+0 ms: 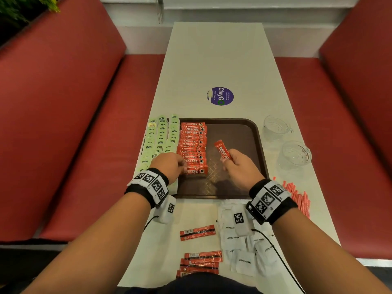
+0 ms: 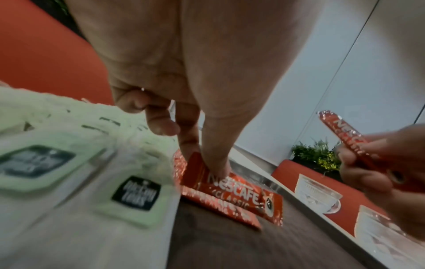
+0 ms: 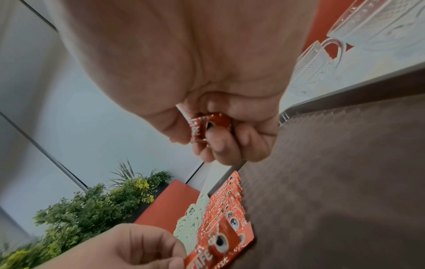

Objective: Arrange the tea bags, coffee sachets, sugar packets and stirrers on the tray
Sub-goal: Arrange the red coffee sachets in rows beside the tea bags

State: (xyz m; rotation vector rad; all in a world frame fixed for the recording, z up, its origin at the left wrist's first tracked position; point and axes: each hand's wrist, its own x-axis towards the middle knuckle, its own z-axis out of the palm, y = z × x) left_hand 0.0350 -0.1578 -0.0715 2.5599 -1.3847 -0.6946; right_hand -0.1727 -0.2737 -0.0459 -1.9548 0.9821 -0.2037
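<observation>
A single coffee sachet (image 1: 222, 150) is held above the tray (image 1: 233, 185) by the right hand (image 1: 237, 166), pinched at its near end between thumb and curled fingers, so that its long axis rises away from the person and leans a little to the left. The row of sachets (image 1: 193, 147) already laid on the tray lies to the left of that hand, each stick running across the tray and the column running away from the person; the nearest stick in the row (image 1: 196, 171) is just beside the left hand (image 1: 169, 165). The free slot is judged to be at the near end of that row, so the held sachet would have to be turned crosswise and carried left and down. The left hand's fingertips (image 2: 216, 167) are pressed on the nearest stick, fingers extended rather than wrapped, seemingly to steady it. The tea bags (image 1: 159, 143) sit in rows at the tray's left side.
</observation>
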